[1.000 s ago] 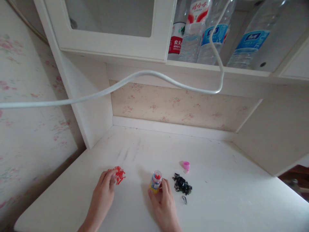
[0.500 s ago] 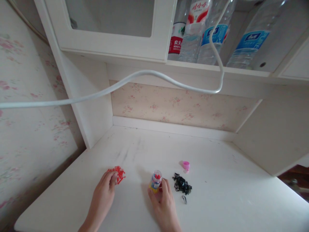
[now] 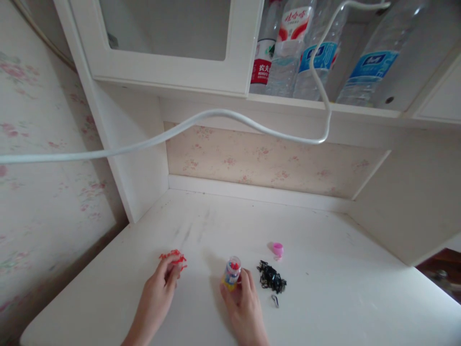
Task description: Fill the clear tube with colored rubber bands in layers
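A pile of small red rubber bands (image 3: 175, 253) lies on the white desktop, partly covered by my left hand (image 3: 161, 281). The thumb and fingers of that hand are drawn together over some of the bands, which hide the exact grip. My right hand (image 3: 243, 299) is wrapped around a small clear bottle (image 3: 232, 273), standing uncapped and slightly tilted, with red bits inside near its mouth and a yellow and blue label. Just right of this hand is a heap of black rubber bands (image 3: 272, 278), with one loose black band (image 3: 275, 301) below it. Behind the heap rests a pink cap (image 3: 277, 249).
A white cable (image 3: 223, 113) hangs across the view above the desk (image 3: 324, 298). Several plastic bottles (image 3: 288, 53) stand on the open shelf overhead, beside a cabinet door (image 3: 162, 72). Side panels and a papered back wall (image 3: 259, 156) bound the desk.
My left hand has shifted slightly right, further over the red bands, and its fingers cover more of the pile. My right hand stays around the bottle. The view has tilted slightly.
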Available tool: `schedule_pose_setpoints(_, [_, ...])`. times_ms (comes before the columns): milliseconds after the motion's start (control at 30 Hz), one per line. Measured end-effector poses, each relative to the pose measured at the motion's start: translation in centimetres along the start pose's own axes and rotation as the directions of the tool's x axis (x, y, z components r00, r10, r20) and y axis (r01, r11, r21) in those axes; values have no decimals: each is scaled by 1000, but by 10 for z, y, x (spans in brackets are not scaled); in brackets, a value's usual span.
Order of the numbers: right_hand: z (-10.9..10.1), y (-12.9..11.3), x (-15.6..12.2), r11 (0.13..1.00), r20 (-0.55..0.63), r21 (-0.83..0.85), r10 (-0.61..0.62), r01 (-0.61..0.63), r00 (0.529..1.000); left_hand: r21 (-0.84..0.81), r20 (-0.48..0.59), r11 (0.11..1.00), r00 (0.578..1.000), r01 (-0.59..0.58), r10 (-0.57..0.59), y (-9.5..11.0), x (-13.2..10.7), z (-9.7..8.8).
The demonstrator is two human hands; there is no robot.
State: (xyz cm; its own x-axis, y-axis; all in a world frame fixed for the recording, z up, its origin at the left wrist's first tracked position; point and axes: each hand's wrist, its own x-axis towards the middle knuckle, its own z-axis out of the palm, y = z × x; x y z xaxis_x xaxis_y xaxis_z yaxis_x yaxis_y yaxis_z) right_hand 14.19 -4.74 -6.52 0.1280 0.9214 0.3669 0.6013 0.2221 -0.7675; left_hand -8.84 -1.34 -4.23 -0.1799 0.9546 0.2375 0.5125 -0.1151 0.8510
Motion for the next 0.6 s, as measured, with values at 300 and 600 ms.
schedule_pose_setpoints(300, [-7,-10,0,1000,43,12,22,-23,999,-208,166,978,985,-5,40,63,-5,4])
schedule_pose_setpoints(600, [-8,-12,0,999,34,39,19,-20,999,-298,262,950,950,-89,172,137,4,16])
